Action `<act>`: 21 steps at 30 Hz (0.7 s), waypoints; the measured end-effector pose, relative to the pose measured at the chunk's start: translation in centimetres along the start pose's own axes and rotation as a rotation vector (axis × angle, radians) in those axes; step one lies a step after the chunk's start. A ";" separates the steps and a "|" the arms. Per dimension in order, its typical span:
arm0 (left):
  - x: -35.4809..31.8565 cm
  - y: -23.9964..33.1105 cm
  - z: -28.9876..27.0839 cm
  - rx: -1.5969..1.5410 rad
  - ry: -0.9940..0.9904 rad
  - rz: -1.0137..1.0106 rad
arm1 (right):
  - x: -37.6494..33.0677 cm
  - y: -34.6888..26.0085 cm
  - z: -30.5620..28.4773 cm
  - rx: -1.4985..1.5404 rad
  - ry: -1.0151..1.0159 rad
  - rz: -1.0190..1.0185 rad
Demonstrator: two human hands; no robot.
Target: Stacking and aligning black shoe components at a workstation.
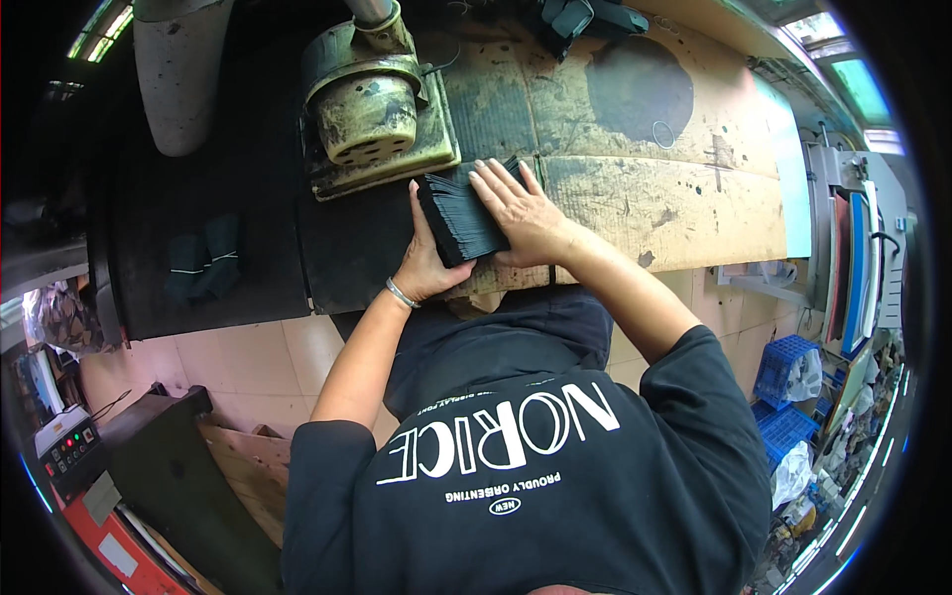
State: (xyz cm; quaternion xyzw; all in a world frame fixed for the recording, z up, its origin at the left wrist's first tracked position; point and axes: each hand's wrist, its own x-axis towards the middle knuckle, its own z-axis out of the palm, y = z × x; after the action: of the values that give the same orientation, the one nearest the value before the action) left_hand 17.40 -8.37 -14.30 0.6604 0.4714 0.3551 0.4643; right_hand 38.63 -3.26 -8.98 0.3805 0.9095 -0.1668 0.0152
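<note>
stack of dark sheets (pixel 464 216) on cardboard-covered bench (pixel 645 188), front edge | L hand (pixel 424 260) grips stack's near-left side | R hand (pixel 521 208) flat on top, fingers spread | worn metal press (pixel 375 104) just behind | 2 banded bundles (pixel 203 263) well to left

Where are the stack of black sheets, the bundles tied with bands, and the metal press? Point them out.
stack of black sheets (pixel 464 220): head view, on the top sheet between both hands.
banded dark bundles (pixel 205 262): head view, on the middle of the pair.
metal press (pixel 367 117): head view, on its perforated round head.
</note>
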 end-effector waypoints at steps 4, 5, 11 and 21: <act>0.0 0.1 0.6 -0.026 0.015 0.013 | 0.4 -1.8 1.8 0.058 0.055 0.030; 0.0 0.3 0.7 -0.050 0.007 -0.021 | 0.3 -1.9 2.1 0.060 0.055 0.034; -0.1 0.1 0.3 -0.093 -0.023 0.016 | 0.2 -2.2 3.6 0.125 0.179 0.064; 0.3 -1.1 -0.4 -0.158 0.000 0.001 | 0.3 -1.9 3.4 0.128 0.160 0.063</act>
State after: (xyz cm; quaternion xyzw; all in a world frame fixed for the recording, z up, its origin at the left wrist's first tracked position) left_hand 16.81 -7.88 -15.21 0.6218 0.4417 0.3916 0.5148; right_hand 36.76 -5.41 -11.70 0.4212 0.8829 -0.1932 -0.0765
